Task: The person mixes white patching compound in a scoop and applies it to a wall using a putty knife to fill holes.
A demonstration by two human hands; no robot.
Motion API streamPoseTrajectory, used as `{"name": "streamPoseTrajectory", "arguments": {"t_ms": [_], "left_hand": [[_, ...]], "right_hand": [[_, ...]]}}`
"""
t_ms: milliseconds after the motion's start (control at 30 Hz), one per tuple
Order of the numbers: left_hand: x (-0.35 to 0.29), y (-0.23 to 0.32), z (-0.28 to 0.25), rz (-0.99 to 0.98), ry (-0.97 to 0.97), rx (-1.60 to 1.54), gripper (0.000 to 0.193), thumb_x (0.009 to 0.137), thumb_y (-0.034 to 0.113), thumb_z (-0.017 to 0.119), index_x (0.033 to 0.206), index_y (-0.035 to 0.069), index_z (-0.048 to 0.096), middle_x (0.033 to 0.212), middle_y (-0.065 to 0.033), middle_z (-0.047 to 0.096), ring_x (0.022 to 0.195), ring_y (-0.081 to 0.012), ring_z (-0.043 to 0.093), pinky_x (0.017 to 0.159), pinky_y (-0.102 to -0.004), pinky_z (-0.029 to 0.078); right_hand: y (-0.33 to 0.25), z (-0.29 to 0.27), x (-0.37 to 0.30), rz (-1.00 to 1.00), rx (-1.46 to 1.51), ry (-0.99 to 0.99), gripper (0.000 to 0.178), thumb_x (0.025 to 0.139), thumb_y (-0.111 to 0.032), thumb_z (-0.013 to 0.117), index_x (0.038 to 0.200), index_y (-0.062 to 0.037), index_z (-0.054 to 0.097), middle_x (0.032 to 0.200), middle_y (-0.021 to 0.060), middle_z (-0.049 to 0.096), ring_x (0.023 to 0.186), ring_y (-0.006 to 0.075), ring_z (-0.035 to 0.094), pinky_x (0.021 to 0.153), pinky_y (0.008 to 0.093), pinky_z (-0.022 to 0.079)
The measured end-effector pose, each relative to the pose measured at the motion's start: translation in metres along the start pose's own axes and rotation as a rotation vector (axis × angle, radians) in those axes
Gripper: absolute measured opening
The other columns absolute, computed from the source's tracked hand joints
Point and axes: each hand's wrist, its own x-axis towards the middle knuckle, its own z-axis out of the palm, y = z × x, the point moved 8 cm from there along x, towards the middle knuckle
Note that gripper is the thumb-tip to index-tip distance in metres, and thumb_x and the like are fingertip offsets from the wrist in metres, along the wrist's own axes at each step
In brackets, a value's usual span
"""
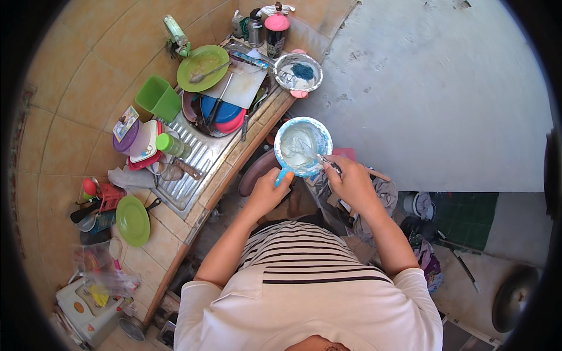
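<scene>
My left hand [267,193] is closed round the handle of a light-blue plastic dipper [327,133], held up in front of my body. Pale, thick paste [293,151] sits inside and smears the dipper's walls and rim. In my right hand [352,186] is a slim stirring tool [321,158] with a dark, paste-spotted grip. Its far end is sunk in the paste, so its exact kind is hidden. Beyond the dipper, on the counter's end, stands a white-smeared basin [319,75] with pink handles, holding white material and a dark blue-green patch.
The tiled counter [155,248] runs along my left, with a steel sink [186,199] full of dishes. A green plate [219,52], a green container [157,96] and a lidded jar [172,145] crowd it. A grey wall [433,99] rises ahead right.
</scene>
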Motion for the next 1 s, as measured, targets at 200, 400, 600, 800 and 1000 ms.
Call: {"name": "streamPoseTrajectory", "arguments": {"t_ms": [200, 400, 600, 800, 1000], "left_hand": [[0.006, 0.014, 0.007, 0.023, 0.006, 0.032, 0.048, 0.101, 0.044, 0.062, 0.09, -0.002, 0.057, 0.072, -0.0239, 0.062, 0.064, -0.0355, 0.062, 0.063, -0.0454, 0.047], [0.013, 0.024, 0.012, 0.041, -0.001, 0.05, 0.047, 0.102, 0.043, 0.061, 0.091, -0.002, 0.057, 0.073, -0.0237, 0.063, 0.065, -0.0383, 0.062, 0.063, -0.0455, 0.047], [0.023, 0.029, 0.019, 0.081, 0.018, 0.074, 0.048, 0.102, 0.043, 0.061, 0.087, -0.002, 0.057, 0.072, -0.0243, 0.061, 0.063, -0.0387, 0.058, 0.063, -0.0463, 0.046], [0.035, 0.034, 0.025, 0.067, -0.024, 0.023, 0.046, 0.102, 0.041, 0.062, 0.086, -0.002, 0.058, 0.068, -0.0201, 0.06, 0.061, -0.0304, 0.059, 0.061, -0.0434, 0.046], [0.04, 0.077, 0.022, 0.069, -0.061, -0.093, 0.041, 0.103, 0.039, 0.061, 0.089, 0.001, 0.058, 0.063, -0.0067, 0.059, 0.055, -0.0156, 0.055, 0.054, -0.0336, 0.044]], "right_hand": [[0.025, -0.015, -0.007, 0.198, 0.248, 0.037, 0.035, 0.101, -0.028, 0.063, 0.117, 0.0014, 0.072, 0.082, 0.0163, 0.074, 0.062, 0.0219, 0.063, 0.065, 0.0351, 0.051], [0.06, -0.015, -0.025, 0.233, 0.469, 0.13, 0.034, 0.103, -0.027, 0.063, 0.123, -0.0008, 0.071, 0.074, 0.0027, 0.067, 0.061, 0.007, 0.053, 0.058, 0.0252, 0.042], [0.078, -0.009, -0.029, 0.253, 0.63, 0.153, 0.035, 0.104, -0.025, 0.062, 0.128, -0.0011, 0.069, 0.077, 0.0006, 0.064, 0.057, 0.0046, 0.05, 0.051, 0.0224, 0.036], [0.106, 0.0, -0.038, 0.424, 1.122, 0.043, 0.041, 0.107, -0.026, 0.057, 0.136, 0.0038, 0.06, 0.085, 0.0084, 0.071, 0.061, 0.0104, 0.061, 0.047, 0.0209, 0.041], [0.111, 0.0, -0.052, 0.411, 1.459, 0.004, 0.043, 0.109, -0.026, 0.053, 0.14, 0.0044, 0.055, 0.086, 0.008, 0.07, 0.062, 0.01, 0.061, 0.046, 0.0205, 0.042]]}}
